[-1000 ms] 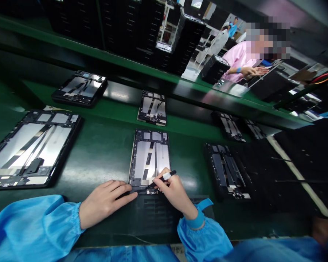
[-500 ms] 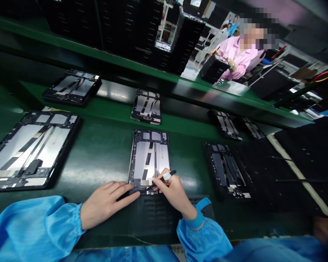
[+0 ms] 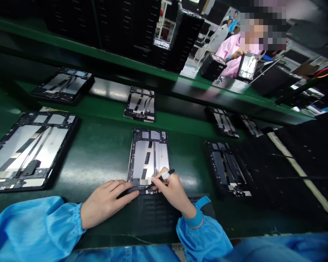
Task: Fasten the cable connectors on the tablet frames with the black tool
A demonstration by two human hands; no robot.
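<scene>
An opened tablet [image 3: 160, 154] lies on the green bench in front of me, its silvery inside and dark ribbon cables showing. My left hand [image 3: 105, 202] is open, with its fingertips resting on the tablet's lower left corner. In my right hand [image 3: 172, 189] is a slim black pointed tool [image 3: 169, 172] with a white label round it. Whether it is tweezers or a spudger I cannot tell. Its tip meets the dark strip along the tablet's bottom edge. A blue band circles my right wrist.
A larger-looking opened tablet [image 3: 50, 145] lies at left, and a darker one [image 3: 226, 167] at right. Several more sit along the back, including a tablet [image 3: 140, 103] behind mine. Above runs a green shelf [image 3: 112, 60] bearing black stacks. Across it, a person in pink [image 3: 229, 47] holds a tablet.
The tool's tip has shifted slightly left along the tablet's bottom edge. My left hand stays on the corner. Across the shelf, the person in pink has lifted a tablet up.
</scene>
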